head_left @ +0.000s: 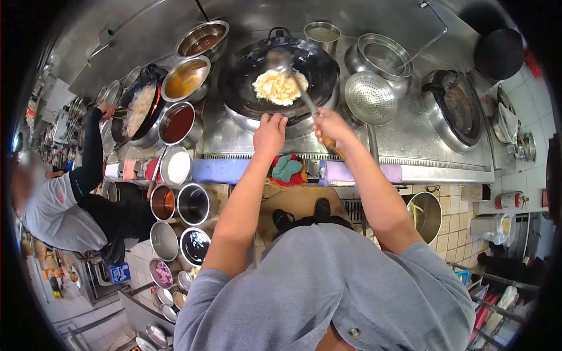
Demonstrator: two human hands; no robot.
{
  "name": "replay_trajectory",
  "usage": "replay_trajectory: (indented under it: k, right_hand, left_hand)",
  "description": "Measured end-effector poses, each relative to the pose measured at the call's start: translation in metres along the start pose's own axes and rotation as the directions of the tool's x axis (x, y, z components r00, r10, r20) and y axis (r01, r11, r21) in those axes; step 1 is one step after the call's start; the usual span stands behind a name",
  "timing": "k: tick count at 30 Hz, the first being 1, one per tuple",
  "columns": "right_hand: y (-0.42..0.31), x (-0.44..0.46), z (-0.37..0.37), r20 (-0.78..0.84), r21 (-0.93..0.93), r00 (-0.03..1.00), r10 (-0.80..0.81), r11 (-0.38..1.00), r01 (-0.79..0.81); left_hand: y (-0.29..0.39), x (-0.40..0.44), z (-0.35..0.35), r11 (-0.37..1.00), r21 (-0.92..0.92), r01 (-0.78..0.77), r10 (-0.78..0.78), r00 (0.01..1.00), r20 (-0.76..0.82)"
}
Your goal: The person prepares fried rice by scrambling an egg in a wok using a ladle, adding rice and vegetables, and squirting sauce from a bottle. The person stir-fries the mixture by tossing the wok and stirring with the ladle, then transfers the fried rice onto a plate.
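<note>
A large black wok (237, 88) sits on the burner in front of me, with pale yellow cooked egg (280, 88) heaped in its middle. My left hand (269, 136) is closed on the wok's near rim. In my right hand (333, 127) is a ladle (304, 96), gripped by its wooden handle end. The ladle's shaft slants across the egg, and its bowl hangs over the far edge of the heap, slightly blurred. Whether the bowl touches the egg I cannot tell.
Right of the wok lie a perforated strainer (370, 98) and a pot of liquid (383, 55). Bowls of amber liquid (186, 79) and dark red sauce (177, 124) stand left. Folded cloths (287, 168) line the counter edge. A co-worker (64, 199) handles another wok (140, 111) at far left.
</note>
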State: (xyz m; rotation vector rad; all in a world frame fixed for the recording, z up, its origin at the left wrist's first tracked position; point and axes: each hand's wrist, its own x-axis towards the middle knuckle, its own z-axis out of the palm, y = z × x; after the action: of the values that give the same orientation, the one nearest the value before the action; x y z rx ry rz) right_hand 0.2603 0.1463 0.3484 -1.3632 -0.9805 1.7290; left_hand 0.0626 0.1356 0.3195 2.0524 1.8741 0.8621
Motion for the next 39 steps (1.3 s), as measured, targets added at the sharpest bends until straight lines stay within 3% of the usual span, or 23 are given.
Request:
replay_trajectory:
  k: [3, 5, 7, 9, 10, 11, 13, 15, 16, 17, 18, 19, 20, 22, 23, 24, 27, 29, 33, 35, 36, 37, 39]
  right_hand:
    - [0.012, -0.032, -0.003, 0.117, -0.035, 0.991, 0.064, 0.998, -0.061]
    - [0.005, -0.066, -0.016, 0.115, -0.214, 0.993, 0.016, 0.977, 0.009]
    - [-0.015, -0.090, -0.050, 0.087, -0.419, 0.996, -0.023, 0.906, 0.057]
    - [-0.026, -0.084, -0.063, 0.042, -0.601, 0.991, -0.127, 0.789, 0.127]
    - [-0.027, -0.079, -0.066, 0.009, -0.753, 0.970, -0.243, 0.636, 0.166]
    - [-0.020, -0.065, -0.054, 0.011, -0.753, 0.972, -0.235, 0.638, 0.163]
    - [0.011, -0.018, -0.017, -0.086, -0.870, 0.882, -0.463, 0.467, 0.160]
    - [0.045, 0.006, -0.010, -0.063, -0.712, 0.925, -0.374, 0.666, 0.221]
    - [0.036, -0.015, -0.011, -0.050, -0.512, 0.985, -0.166, 0.851, 0.117]
    - [0.026, -0.038, -0.018, -0.008, -0.461, 0.993, -0.115, 0.882, 0.098]
    - [0.015, -0.056, -0.030, 0.032, -0.412, 0.998, -0.060, 0.909, 0.068]
    - [-0.002, -0.069, -0.044, 0.027, -0.415, 0.998, -0.063, 0.907, 0.068]
    - [-0.017, -0.081, -0.058, 0.012, -0.537, 0.998, -0.061, 0.841, 0.057]
    - [-0.020, -0.081, -0.064, -0.003, -0.657, 0.999, -0.036, 0.754, 0.025]
    - [-0.014, -0.065, -0.054, -0.002, -0.808, 0.952, -0.307, 0.561, 0.179]
    - [-0.009, -0.046, -0.043, 0.064, -0.914, 0.830, -0.555, 0.302, 0.272]
    - [0.024, -0.006, -0.012, -0.030, -0.920, 0.820, -0.571, 0.337, 0.201]
    - [0.029, -0.019, -0.010, -0.040, -0.653, 0.975, -0.219, 0.745, 0.141]
    - [-0.030, -0.079, -0.078, 0.028, -0.679, 0.999, -0.031, 0.733, 0.041]
    - [-0.030, -0.068, -0.086, 0.002, -0.702, 1.000, 0.006, 0.713, -0.002]
    - [-0.015, -0.043, -0.080, 0.020, -0.837, 0.942, -0.334, 0.510, 0.198]
    - [-0.002, -0.027, -0.069, 0.107, -0.923, 0.776, -0.622, 0.229, 0.311]
    - [0.013, -0.011, -0.019, -0.003, -0.957, 0.803, -0.596, 0.235, 0.170]
  left_hand:
    - [-0.005, 0.003, 0.006, 0.997, -0.064, 0.051, -0.050, 0.999, 0.010]
    - [-0.001, -0.007, -0.002, 0.988, -0.151, 0.030, -0.029, 1.000, 0.008]
    - [0.010, -0.039, -0.020, 0.880, -0.374, -0.292, 0.225, 0.951, -0.212]
    - [0.000, -0.086, -0.023, 0.838, -0.472, -0.275, 0.315, 0.949, 0.006]
    - [-0.003, -0.113, -0.022, 0.787, -0.617, 0.015, 0.201, 0.939, 0.280]
    - [-0.005, -0.137, -0.020, 0.681, -0.660, 0.317, 0.137, 0.830, 0.540]
    - [-0.032, -0.188, 0.009, 0.629, -0.570, 0.529, -0.019, 0.743, 0.669]
    - [-0.086, -0.242, 0.042, 0.637, -0.408, 0.654, -0.173, 0.636, 0.752]
    - [-0.130, -0.281, 0.064, 0.791, -0.413, 0.451, -0.115, 0.773, 0.624]
    - [-0.154, -0.306, 0.063, 0.831, -0.206, 0.517, -0.245, 0.672, 0.699]
    - [-0.175, -0.325, 0.052, 0.958, -0.044, 0.282, -0.150, 0.628, 0.764]
    - [-0.250, -0.392, 0.101, 0.956, -0.021, 0.294, -0.191, 0.670, 0.717]
    - [-0.241, -0.402, 0.069, 0.857, 0.125, 0.501, -0.417, 0.528, 0.740]
    - [-0.277, -0.463, 0.083, 0.954, 0.279, 0.113, -0.299, 0.470, 0.830]
    - [-0.262, -0.460, 0.044, 0.685, 0.291, 0.667, -0.561, 0.229, 0.795]
    - [-0.261, -0.469, 0.049, 0.685, 0.292, 0.668, -0.559, 0.224, 0.799]
    - [-0.271, -0.518, 0.077, 0.782, 0.270, 0.562, -0.499, 0.305, 0.811]
    - [-0.270, -0.512, 0.076, 0.813, 0.231, 0.534, -0.468, 0.365, 0.805]
    - [-0.245, -0.443, 0.067, 0.703, -0.166, 0.691, -0.429, 0.600, 0.676]
    - [-0.222, -0.409, 0.060, 0.396, -0.322, 0.860, -0.498, 0.496, 0.711]
    - [-0.213, -0.390, 0.060, 0.161, -0.371, 0.915, -0.520, 0.398, 0.756]
    - [-0.208, -0.375, 0.060, 0.158, -0.367, 0.916, -0.518, 0.394, 0.759]
    - [-0.201, -0.358, 0.062, 0.321, -0.379, 0.868, -0.476, 0.494, 0.728]
